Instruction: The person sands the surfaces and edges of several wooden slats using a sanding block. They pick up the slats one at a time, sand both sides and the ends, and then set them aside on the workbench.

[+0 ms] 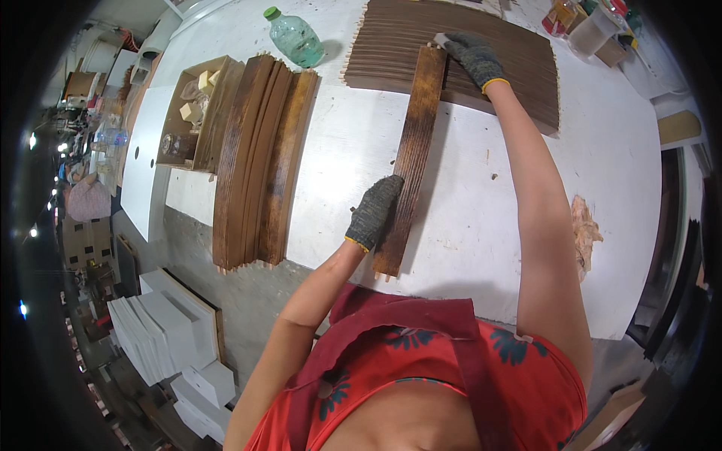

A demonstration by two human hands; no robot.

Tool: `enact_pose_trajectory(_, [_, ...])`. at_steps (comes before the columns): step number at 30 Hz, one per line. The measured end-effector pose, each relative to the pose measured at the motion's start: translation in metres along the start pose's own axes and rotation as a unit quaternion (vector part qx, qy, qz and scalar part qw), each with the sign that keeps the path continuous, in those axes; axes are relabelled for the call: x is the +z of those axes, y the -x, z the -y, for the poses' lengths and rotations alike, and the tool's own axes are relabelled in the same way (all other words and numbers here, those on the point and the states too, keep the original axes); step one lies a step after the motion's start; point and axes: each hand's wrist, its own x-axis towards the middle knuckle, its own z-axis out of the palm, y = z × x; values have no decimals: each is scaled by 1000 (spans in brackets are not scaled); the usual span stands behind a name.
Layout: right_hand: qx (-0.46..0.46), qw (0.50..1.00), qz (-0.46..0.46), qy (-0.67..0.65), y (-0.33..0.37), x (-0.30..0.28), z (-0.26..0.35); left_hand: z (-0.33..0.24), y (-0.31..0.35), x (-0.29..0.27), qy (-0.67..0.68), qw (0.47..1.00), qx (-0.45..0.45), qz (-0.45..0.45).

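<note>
A dark-stained wooden plank (416,154) with wood grain lies lengthwise in front of me, small pale dowels sticking out of both ends. My left hand (374,210), in a grey knit glove with a yellow cuff, grips its left edge near the close end. My right hand (472,59), gloved alike, has its fingers closed at the plank's far end beside the dowels. Whatever those fingertips hold is too small to make out. Under that far end spreads a layer of brown planks (519,56) laid side by side, with dowels along their ends.
More stained planks (252,161) stand grouped at the table's left edge. Beside them is a cardboard box (214,124) with pale blocks. A green-capped bottle (295,39) lies behind. Crumpled material (584,233) rests on the white table (338,143) at right. White panels (162,331) lean at lower left.
</note>
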Motion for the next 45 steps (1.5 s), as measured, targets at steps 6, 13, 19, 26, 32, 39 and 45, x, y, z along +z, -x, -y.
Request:
enact_pose_trajectory(6, [-153,982,-95,64,28,6,5,-25,3,12,167,970,-175,5])
enact_pose_trajectory(13, [-256,913,-96,304,14,15,11,-28,7,30,108,984,-120,-76])
enact_pose_trajectory(19, [-355,882,-55,303,37,6,31,-30,9,31,76,986,-115,-90])
enact_pose_trajectory(26, [-430,885,4,178,140,21,56,-33,8,30,85,986,-117,-88])
enact_pose_trajectory(32, [-352,894,-57,271,74,15,38,-30,10,32,64,987,-114,-92])
enact_pose_trajectory(39, [-312,867,-56,383,-49,-2,-11,-28,8,36,97,985,-113,-88])
enact_pose_trajectory(45, [-263,940,-186,110,65,-44,2,-29,6,22,156,978,-134,-32])
